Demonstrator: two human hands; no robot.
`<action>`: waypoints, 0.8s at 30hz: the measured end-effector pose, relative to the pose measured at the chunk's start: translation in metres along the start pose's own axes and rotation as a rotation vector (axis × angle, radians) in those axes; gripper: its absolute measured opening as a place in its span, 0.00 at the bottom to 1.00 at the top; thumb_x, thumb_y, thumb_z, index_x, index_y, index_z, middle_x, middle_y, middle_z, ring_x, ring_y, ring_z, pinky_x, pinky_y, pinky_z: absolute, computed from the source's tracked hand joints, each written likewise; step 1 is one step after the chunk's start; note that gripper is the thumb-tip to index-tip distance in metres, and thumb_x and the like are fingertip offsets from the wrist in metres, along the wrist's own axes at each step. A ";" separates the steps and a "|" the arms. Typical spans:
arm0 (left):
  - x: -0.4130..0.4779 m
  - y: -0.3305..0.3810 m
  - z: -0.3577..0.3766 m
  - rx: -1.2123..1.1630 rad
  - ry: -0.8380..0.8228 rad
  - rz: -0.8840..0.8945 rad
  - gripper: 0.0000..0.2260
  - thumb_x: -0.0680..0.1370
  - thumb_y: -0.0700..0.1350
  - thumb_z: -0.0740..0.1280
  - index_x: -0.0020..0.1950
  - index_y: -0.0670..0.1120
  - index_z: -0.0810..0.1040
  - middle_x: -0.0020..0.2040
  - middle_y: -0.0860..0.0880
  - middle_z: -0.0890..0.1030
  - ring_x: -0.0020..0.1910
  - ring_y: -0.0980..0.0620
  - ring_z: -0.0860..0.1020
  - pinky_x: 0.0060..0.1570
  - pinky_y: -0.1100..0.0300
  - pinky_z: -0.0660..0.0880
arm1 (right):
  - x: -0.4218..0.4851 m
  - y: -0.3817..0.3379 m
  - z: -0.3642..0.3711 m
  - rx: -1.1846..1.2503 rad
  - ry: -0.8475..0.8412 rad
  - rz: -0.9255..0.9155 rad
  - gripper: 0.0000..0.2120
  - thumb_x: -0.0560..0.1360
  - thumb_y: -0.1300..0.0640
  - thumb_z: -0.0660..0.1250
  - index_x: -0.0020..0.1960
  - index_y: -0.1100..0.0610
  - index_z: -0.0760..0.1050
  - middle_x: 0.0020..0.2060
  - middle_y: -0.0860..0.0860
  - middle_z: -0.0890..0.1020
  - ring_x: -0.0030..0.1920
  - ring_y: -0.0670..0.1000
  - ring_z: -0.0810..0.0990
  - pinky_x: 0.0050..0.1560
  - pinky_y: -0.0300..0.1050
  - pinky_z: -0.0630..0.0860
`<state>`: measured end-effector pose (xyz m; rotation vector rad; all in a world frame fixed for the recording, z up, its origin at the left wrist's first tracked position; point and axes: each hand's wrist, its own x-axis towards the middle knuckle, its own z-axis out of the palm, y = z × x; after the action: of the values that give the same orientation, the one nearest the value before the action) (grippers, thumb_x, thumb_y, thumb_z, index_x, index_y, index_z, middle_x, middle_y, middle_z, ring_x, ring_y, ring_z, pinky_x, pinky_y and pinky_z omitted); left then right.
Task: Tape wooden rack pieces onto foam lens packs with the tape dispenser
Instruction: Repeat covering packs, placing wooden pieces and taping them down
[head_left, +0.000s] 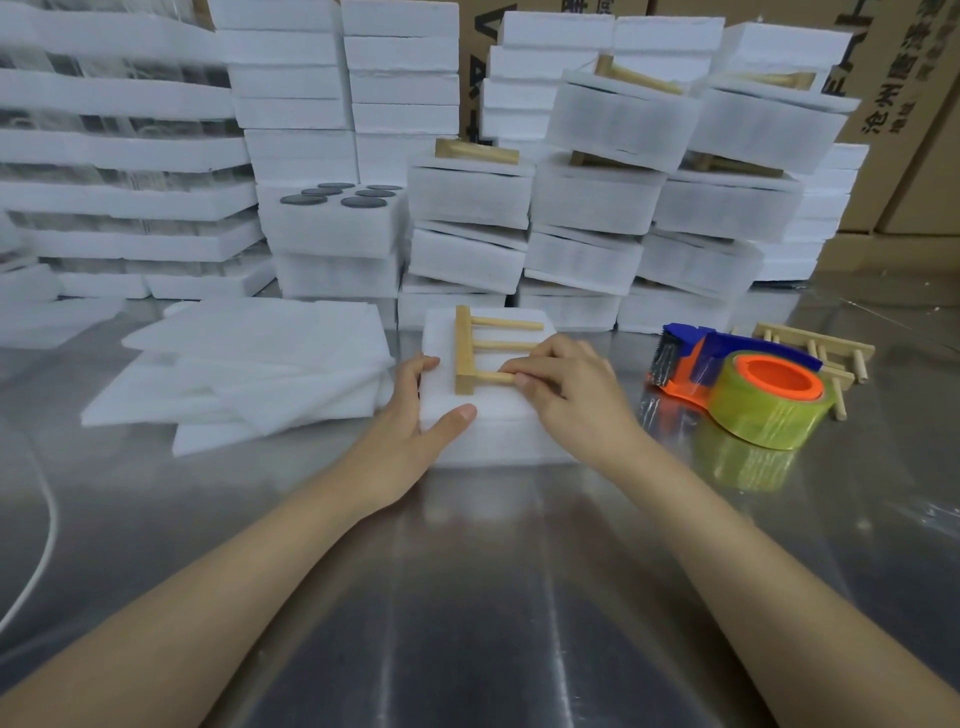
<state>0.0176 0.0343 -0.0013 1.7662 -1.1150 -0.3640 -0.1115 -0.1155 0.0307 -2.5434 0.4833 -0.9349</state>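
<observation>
Shiny metal table (467, 597): foam pack (498, 441) centre, foam sheets (234, 374) centre-left, tape dispenser (743, 384) centre-right, foam stacks (467, 208) across top, cord (41, 545) lower left.

The person's left hand (410, 415) and right hand (566, 395) are both bare, with slender fingers and short, rounded nails. The nail of the left thumb (467, 413) shows plainly, cut close to the fingertip. The left forearm (208, 597) and the right forearm (753, 561) are uncovered along all of their visible length, smooth and slim, looming wider toward the picture's bottom edge in the wide-angle view.
</observation>
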 end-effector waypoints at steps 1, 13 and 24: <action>0.000 0.001 0.000 -0.013 0.001 -0.003 0.31 0.77 0.58 0.63 0.75 0.55 0.52 0.71 0.59 0.62 0.67 0.58 0.66 0.59 0.68 0.64 | 0.000 0.000 0.000 -0.001 -0.006 -0.001 0.11 0.79 0.57 0.64 0.57 0.49 0.82 0.45 0.43 0.73 0.51 0.45 0.68 0.55 0.41 0.59; 0.000 0.002 0.001 -0.046 0.004 -0.034 0.44 0.69 0.66 0.61 0.79 0.54 0.45 0.77 0.62 0.53 0.73 0.66 0.55 0.66 0.67 0.56 | 0.003 0.001 0.001 0.009 -0.023 0.025 0.12 0.80 0.58 0.63 0.58 0.50 0.82 0.44 0.41 0.72 0.52 0.46 0.67 0.59 0.43 0.61; -0.002 0.000 -0.001 -0.035 -0.036 -0.048 0.36 0.78 0.58 0.62 0.79 0.55 0.44 0.74 0.66 0.51 0.71 0.68 0.53 0.65 0.68 0.55 | 0.000 -0.003 -0.004 0.067 -0.020 -0.006 0.12 0.79 0.62 0.62 0.56 0.53 0.82 0.44 0.42 0.73 0.49 0.45 0.69 0.60 0.42 0.66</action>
<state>0.0173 0.0366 -0.0012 1.7638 -1.0864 -0.4439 -0.1136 -0.1139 0.0351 -2.4932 0.4311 -0.9113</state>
